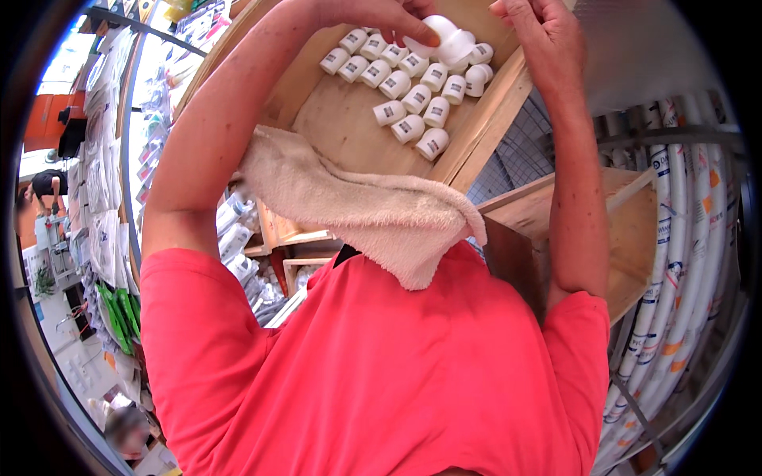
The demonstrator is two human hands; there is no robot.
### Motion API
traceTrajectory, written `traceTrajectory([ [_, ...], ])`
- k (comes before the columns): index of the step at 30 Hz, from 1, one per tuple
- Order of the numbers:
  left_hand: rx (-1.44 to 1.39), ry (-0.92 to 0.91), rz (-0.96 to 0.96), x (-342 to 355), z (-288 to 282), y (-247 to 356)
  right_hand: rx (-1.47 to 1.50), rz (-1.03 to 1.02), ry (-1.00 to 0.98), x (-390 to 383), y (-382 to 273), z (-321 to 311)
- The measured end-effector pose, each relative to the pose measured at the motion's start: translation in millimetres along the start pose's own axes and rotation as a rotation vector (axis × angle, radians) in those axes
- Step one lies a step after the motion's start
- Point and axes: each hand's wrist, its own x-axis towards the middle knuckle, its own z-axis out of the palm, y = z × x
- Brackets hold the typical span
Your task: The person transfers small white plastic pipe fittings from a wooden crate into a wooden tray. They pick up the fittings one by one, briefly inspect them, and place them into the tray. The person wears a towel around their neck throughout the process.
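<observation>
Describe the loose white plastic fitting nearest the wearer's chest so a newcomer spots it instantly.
Find the open, pale wooden box beyond the beige terry towel. Inside, follow the scattered white, dome-ended plastic fittings down toward the box's right wall. The target fitting is the lowest one in the picture, and lies nearer the towel than any neighbour.

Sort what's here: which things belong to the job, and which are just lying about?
Seemingly in use: left hand, holding white pieces; right hand; white fittings; wooden box.
Seemingly just around: towel; pipes at right; green packets at left.
</observation>
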Motion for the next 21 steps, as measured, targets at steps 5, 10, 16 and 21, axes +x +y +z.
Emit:
traceTrajectory([
  [5,0.353,-0.250,-0.171,16.0,7.9,-44.2,-0.041,-0.048,0.002,-2.2,3.6,2.6],
  [10,0.469,-0.410,-0.402,32.3,19.5,-80.3,-0.090,-0.073,0.004,-2.5,3.8,0.9],
  [16,0.449,-0.439,-0.538,27.2,34.6,-87.1,-0.077,-0.079,0.012,-3.0,4.5,1.6],
  [21,0.457,-0.423,-0.608,24.6,43.4,-85.9,-0.049,-0.064,0.006,-3.5,6.1,1.6],
])
